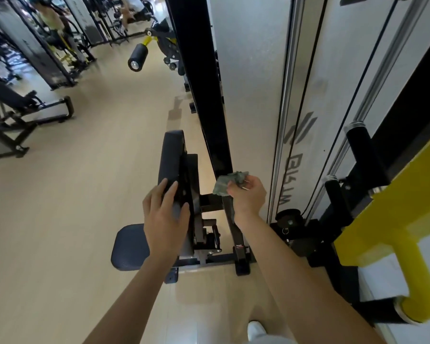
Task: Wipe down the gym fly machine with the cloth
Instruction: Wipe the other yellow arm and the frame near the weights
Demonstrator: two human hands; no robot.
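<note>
Pale floor runs off to the left. A black-framed machine sits at the left edge, a black foam roller sticks out beyond, and a person stands far back among other machines.

Tight slot between back pad and black upright; open floor to the left.
The slot is crossed low down by a short cross brace and is partly taken up by the left hand resting on the pad edge and the right hand gripping the cloth at the upright. Right of the upright, passage is blocked by the grey shroud, a chrome rod, cables, two black grips and the yellow arm. Broad floor is left free beside the seat.
</note>
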